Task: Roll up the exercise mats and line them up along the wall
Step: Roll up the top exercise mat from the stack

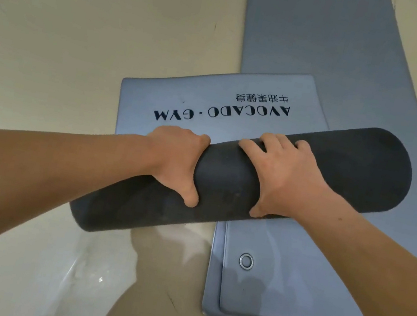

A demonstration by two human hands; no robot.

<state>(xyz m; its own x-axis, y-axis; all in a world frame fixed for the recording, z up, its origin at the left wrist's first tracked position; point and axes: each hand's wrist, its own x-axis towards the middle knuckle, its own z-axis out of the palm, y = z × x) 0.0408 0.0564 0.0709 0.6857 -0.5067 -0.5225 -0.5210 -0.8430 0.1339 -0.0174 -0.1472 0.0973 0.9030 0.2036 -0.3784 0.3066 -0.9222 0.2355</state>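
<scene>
A mat is mostly rolled into a thick dark grey roll (339, 167) that lies slanted across the middle of the view. Its unrolled grey-blue end (185, 92), printed "AVOCADO·GYM", lies flat on the floor just beyond the roll. My left hand (178, 163) grips the roll left of its middle, fingers curled over the far side and thumb on the near side. My right hand (282, 176) grips it just right of the middle in the same way.
Several more grey-blue mats lie flat on the right: a long one (334, 40) running to the top edge, and stacked ones (304, 286) at lower right, one with a metal eyelet (246, 261). Beige glossy floor (72, 22) stretches to the left.
</scene>
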